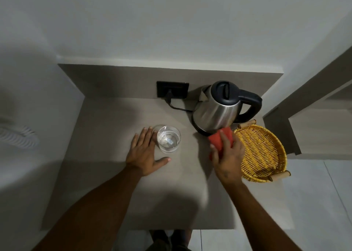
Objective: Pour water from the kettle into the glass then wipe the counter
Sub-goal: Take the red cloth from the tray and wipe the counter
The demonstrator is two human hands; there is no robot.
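Observation:
A steel kettle (217,110) with a black lid and handle stands upright on its base at the back right of the grey counter (118,193). A clear glass (168,139) holding water sits left of it. My left hand (145,152) lies flat on the counter with fingers spread, touching the glass's left side. My right hand (227,154) presses on a red cloth (222,139) just in front of the kettle, fingers curled over it.
A yellow wicker basket (266,167) with wooden handles sits at the counter's right edge, beside my right hand. A black wall socket (172,89) with the kettle's plug and cord is behind the glass. Walls close the back and left.

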